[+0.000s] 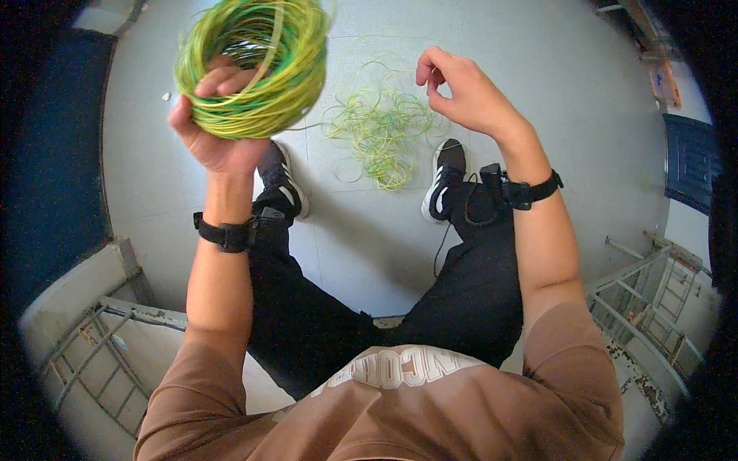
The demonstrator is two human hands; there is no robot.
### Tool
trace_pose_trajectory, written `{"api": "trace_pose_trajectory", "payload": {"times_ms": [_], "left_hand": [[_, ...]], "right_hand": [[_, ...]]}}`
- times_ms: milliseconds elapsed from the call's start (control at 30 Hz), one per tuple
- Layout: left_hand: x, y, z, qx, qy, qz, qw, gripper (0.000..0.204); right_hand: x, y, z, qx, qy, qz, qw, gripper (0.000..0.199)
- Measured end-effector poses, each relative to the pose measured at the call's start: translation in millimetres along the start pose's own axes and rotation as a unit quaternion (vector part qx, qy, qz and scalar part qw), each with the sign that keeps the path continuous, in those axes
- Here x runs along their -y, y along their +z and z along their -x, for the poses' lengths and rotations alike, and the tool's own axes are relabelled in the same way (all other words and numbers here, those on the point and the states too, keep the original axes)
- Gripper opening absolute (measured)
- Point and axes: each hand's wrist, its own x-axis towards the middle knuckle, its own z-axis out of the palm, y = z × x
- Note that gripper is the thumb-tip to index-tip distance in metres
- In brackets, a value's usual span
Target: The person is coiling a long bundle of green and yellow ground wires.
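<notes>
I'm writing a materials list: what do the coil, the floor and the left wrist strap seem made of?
Coil: likely plastic or plastic-coated wire, slightly glossy; its thin yellow-green strands catch the light, but any core is hidden.
Floor: probably tile, smooth with a soft sheen; thin straight joints show.
Left wrist strap: matte black, perhaps fabric or rubber; texture too small to tell.

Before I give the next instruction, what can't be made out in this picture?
All in the head view:
Coil: top cut off by the upper edge.
Left hand: partly hidden behind the coil.
Loose strands: ends too thin and tangled to find.
Right hand: whether it pinches a strand is too small to tell.
</notes>
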Motion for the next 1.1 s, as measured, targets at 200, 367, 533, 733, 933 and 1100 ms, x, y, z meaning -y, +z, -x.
{"api": "trace_pose_trajectory", "payload": {"times_ms": [200, 367, 533, 733, 933, 1100], "left_hand": [[3.1, 18.4, -7.3, -0.014, 0.023, 0.121, 0.992, 0.02], [-1.3, 17.3, -3.2, 0.002, 0.013, 0.044, 0.999, 0.025], [2.7, 15.4, -11.8, 0.092, -0.063, 0.101, 0.989, 0.02], [9.0, 22.0, -12.0, 0.122, -0.067, 0.121, 0.983, 0.02], [11.8, 34.5, -6.5, 0.0, 0.002, 0.026, 1.0, 0.019], [-3.5, 25.5, -4.7, 0.032, -0.011, 0.126, 0.992, 0.019]], "right_hand": [[-14.5, 17.7, 6.0, -0.03, 0.103, -0.061, 0.992, 0.012], [7.4, 66.8, 0.7, 0.151, 0.222, -0.132, 0.954, 0.036], [20.3, 133.8, 3.7, -0.048, 0.258, -0.08, 0.962, 0.077], [20.9, 142.3, -10.9, 0.057, 0.283, -0.299, 0.91, 0.061], [9.7, 147.8, -14.5, 0.103, 0.267, -0.33, 0.899, 0.031], [14.4, 109.7, -5.1, 0.113, 0.122, -0.139, 0.976, 0.019]]}}
